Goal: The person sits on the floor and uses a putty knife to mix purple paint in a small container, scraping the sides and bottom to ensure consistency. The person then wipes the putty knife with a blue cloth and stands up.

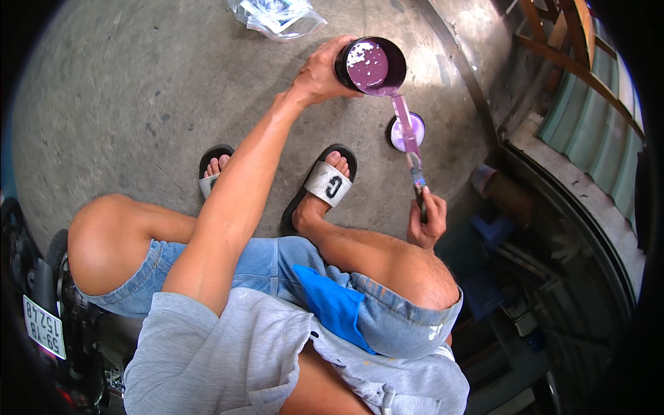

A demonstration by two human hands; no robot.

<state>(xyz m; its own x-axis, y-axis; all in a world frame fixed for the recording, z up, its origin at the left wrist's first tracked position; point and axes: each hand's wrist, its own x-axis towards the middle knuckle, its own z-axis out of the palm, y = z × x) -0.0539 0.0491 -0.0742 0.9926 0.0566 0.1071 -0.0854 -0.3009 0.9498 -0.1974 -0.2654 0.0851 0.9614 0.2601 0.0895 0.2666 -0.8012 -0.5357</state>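
My left hand is wrapped round the side of a black paint can, its mouth tipped toward me. Purple paint fills much of the can, and some lies over the rim at the lower right. In my right hand is the dark end of a long, flat stirring stick. Purple paint coats the stick's far part, and its tip meets the can's rim. Below the can, partly behind the stick, a round lid with a pale purple inside lies on the concrete floor.
A clear plastic bag lies on the floor at the far side. My sandalled feet are between my knees and the can. Behind me on the left stands a motorbike. A metal-edged ledge and dim clutter border the right.
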